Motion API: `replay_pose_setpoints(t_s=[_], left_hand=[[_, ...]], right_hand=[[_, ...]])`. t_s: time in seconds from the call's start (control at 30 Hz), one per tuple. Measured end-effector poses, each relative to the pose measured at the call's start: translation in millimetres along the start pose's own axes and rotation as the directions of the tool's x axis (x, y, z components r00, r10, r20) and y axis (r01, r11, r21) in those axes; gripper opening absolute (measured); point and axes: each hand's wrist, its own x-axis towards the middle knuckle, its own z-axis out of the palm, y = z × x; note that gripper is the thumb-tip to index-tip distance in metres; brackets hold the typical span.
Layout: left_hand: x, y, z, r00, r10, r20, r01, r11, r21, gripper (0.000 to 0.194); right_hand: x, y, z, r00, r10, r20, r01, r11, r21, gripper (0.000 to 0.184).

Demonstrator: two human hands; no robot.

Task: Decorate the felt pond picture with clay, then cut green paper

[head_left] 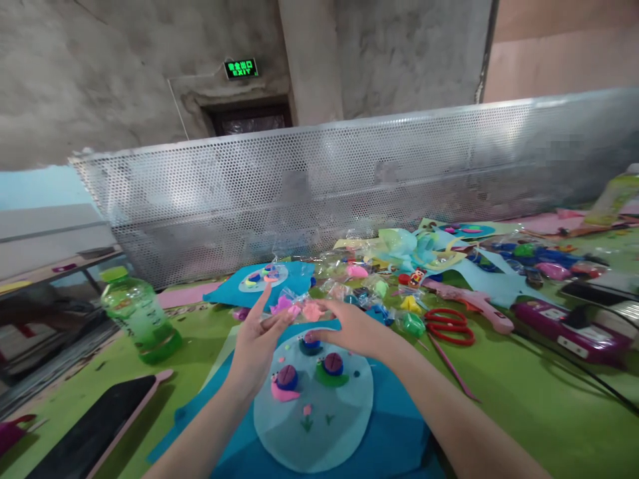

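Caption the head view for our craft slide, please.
Left hand and right hand poised near the far edge of a pale disc bearing three snail figures, red-handled scissors to the right.

The green table bears blue sheets, 1 green bottle at left, red scissors and a pink stick at right.

The single head view looks from above the near side of the green-topped desk, close over the left hand and right hand, whose forearms run in from the bottom of the picture. It faces forward and down, past the desk's far edge to the perforated metal panel. The desk's left edge shows; its right side leaves the frame.
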Motion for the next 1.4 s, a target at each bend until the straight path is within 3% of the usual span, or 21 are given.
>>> replay_pose_setpoints(t_s=[0.17, 0.33, 0.57, 0.73, 0.97, 1.13, 1.3, 1.4], left_hand=[[2, 1, -3.3, 1.000, -0.027, 0.012, 0.026, 0.999, 0.043, 0.080], [0, 0, -4.9, 0.998, -0.053, 0.019, 0.052, 0.997, 0.059, 0.064], [7, -2, -4.0, 0.992, -0.108, -0.069, 0.108, 0.994, 0.001, 0.038], [8, -1, -2.5, 0.988, -0.143, -0.052, 0.145, 0.989, 0.034, 0.049], [10, -2, -14.2, 0.984, -0.164, -0.063, 0.170, 0.981, 0.092, 0.033], [15, -5, -19.6, 0.969, -0.222, -0.109, 0.233, 0.967, 0.104, 0.040], [17, -3, -17.4, 0.983, -0.129, -0.133, 0.136, 0.990, 0.040, 0.054], [17, -2, -17.8, 0.984, -0.110, -0.143, 0.115, 0.993, 0.024, 0.047]], right_hand=[[0, 0, -2, 1.000, 0.013, -0.026, -0.015, 0.998, -0.066, 0.058], [2, 0, -1, 0.999, 0.034, -0.027, -0.038, 0.987, -0.155, 0.049], [3, 1, -6, 0.997, 0.061, -0.042, -0.070, 0.959, -0.274, 0.042], [1, -4, -4, 0.996, 0.083, -0.032, -0.089, 0.932, -0.351, 0.039], [2, -16, 7, 0.990, 0.118, 0.073, -0.076, 0.900, -0.429, 0.036], [2, -19, 3, 0.983, 0.161, 0.090, -0.103, 0.882, -0.460, 0.035], [3, -21, -4, 0.972, 0.221, 0.083, -0.152, 0.855, -0.496, 0.038], [3, -19, -5, 0.969, 0.233, 0.087, -0.160, 0.853, -0.497, 0.038]])
